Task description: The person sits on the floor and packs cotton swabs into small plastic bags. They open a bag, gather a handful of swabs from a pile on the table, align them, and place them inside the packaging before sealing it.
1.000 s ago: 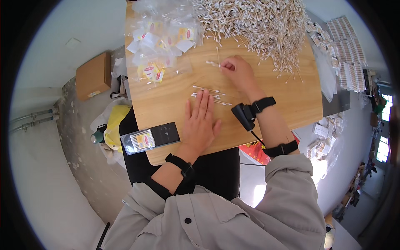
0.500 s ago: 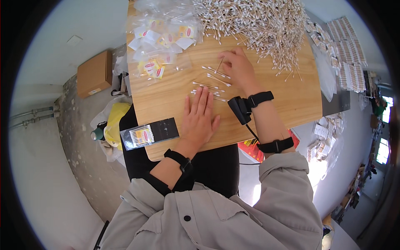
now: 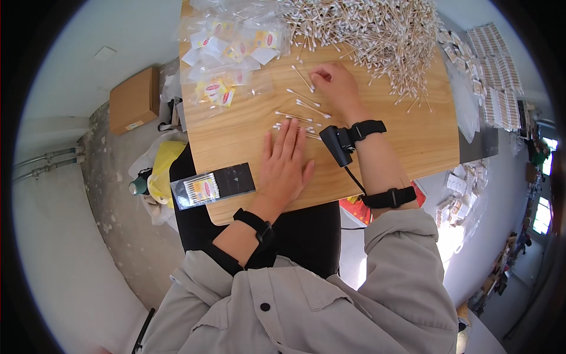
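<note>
My left hand (image 3: pixel 285 165) lies flat on the wooden table (image 3: pixel 236 127), fingers spread, its fingertips beside a small group of cotton swabs (image 3: pixel 298 112). My right hand (image 3: pixel 333 84) reaches toward the far edge of that group, fingertips pinching a swab at the rim of a large heap of cotton swabs (image 3: pixel 371 32). A black device (image 3: pixel 337 144) is strapped to my right wrist.
Several small clear packets (image 3: pixel 230 47) with red and yellow labels lie at the table's far left. A black tray with a filled packet (image 3: pixel 212 186) sits at the near left edge. A cardboard box (image 3: pixel 134 100) stands on the floor at left. More packs (image 3: pixel 492 59) lie at right.
The view has shifted slightly. My right hand has stayed near the heap's edge picking swabs, and more loose swabs now lie in front of my left hand, which has stayed flat.
</note>
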A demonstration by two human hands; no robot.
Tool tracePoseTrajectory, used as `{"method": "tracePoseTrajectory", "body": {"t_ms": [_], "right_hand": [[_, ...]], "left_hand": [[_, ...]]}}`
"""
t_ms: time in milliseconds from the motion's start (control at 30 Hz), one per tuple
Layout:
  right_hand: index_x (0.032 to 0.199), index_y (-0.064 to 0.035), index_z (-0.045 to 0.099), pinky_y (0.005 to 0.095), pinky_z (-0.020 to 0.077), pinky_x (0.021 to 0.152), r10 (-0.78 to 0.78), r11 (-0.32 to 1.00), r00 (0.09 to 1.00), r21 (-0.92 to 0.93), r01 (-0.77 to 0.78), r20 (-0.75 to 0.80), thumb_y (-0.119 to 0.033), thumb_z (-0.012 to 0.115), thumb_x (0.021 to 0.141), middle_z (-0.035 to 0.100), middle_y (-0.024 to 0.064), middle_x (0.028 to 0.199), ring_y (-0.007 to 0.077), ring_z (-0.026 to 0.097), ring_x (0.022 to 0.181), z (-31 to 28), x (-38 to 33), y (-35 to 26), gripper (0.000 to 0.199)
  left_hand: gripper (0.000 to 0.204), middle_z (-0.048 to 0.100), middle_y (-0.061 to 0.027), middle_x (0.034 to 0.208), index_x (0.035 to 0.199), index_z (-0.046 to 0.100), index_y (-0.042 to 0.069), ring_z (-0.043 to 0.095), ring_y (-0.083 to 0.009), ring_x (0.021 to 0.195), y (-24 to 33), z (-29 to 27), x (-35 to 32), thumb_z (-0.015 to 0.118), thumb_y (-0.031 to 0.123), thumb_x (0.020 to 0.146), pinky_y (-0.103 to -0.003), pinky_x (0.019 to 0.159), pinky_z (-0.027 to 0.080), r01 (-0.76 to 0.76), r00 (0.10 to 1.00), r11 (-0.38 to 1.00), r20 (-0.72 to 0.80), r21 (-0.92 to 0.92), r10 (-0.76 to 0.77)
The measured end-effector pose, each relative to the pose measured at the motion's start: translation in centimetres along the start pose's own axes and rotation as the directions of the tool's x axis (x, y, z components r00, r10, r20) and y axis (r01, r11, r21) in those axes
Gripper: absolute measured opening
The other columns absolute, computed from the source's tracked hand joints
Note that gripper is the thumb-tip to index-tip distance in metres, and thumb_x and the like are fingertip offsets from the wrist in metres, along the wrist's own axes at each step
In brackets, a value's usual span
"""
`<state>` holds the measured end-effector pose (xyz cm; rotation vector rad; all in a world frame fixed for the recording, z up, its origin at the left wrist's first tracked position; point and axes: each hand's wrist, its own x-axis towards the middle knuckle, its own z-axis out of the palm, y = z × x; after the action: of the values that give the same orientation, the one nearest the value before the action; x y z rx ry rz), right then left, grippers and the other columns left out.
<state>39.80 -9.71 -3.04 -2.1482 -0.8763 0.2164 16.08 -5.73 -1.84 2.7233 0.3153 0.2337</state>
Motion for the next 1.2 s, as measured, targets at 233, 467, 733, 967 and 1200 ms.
{"method": "tracePoseTrajectory", "body": {"t_ms": [233,467,733,967,1200], "right_hand": [[0.097,-0.0077,0.072,0.0298,0.0506,0.075,-0.069,0.997,0.957,0.046,0.058,0.281,-0.018,0.068,0.087,0.056,0.0056,0.088,0.0171,0.061,0.081,-0.3,-2.9,-1.5,0.015],[0.098,-0.006,0.072,0.03,0.0495,0.079,0.025,0.999,0.98,0.027,-0.031,0.195,-0.015,0.062,0.092,0.058,0.0064,0.098,0.0173,0.06,0.089,-0.9,-5.4,-1.6,0.014],[0.114,0.0002,0.062,0.0326,0.0482,0.088,0.223,0.858,0.936,0.511,-0.056,-0.273,-0.015,0.053,0.098,0.056,0.0119,0.111,0.0218,0.057,0.105,0.5,-10.5,-0.8,0.024],[0.118,0.0023,0.058,0.03,0.048,0.093,0.339,0.834,0.86,0.545,-0.087,-0.381,-0.003,0.054,0.095,0.051,0.0138,0.12,0.0218,0.056,0.108,2.1,-13.3,-3.0,0.024],[0.113,0.0013,0.061,0.0298,0.0522,0.085,0.189,0.952,0.922,0.294,-0.088,-0.337,0.009,0.057,0.085,0.05,0.0144,0.116,0.0233,0.058,0.1,1.8,-13.1,-3.0,0.03]], "left_hand": [[0.075,0.027,-0.0172,0.156,0.147,0.033,-0.001,0.022,-0.0314,0.147,0.0,-0.1,-0.2,0.063,0.032,0.088,-0.052,0.118,0.017,0.011,0.999,0.998,-0.033,-0.061,-0.013],[0.088,0.025,-0.0196,0.157,0.149,0.027,-0.004,0.019,-0.0339,0.147,0.1,-0.7,0.5,0.069,0.036,0.083,-0.054,0.117,0.017,0.072,0.995,0.996,-0.068,-0.057,-0.076],[0.095,0.024,-0.0169,0.158,0.149,0.027,-0.003,0.02,-0.0304,0.148,-1.6,0.2,2.7,0.066,0.052,0.082,-0.055,0.117,0.016,0.006,1.0,0.997,0.007,0.082,-0.006],[0.094,0.023,-0.0155,0.159,0.149,0.028,-0.002,0.02,-0.0296,0.148,-0.8,0.2,1.1,0.063,0.055,0.084,-0.055,0.117,0.015,-0.011,1.0,0.992,0.03,0.128,0.007],[0.094,0.024,-0.0164,0.159,0.149,0.028,-0.002,0.021,-0.03,0.148,-0.3,0.1,0.8,0.065,0.052,0.082,-0.055,0.117,0.015,0.012,1.0,0.995,0.027,0.102,-0.014]]}}
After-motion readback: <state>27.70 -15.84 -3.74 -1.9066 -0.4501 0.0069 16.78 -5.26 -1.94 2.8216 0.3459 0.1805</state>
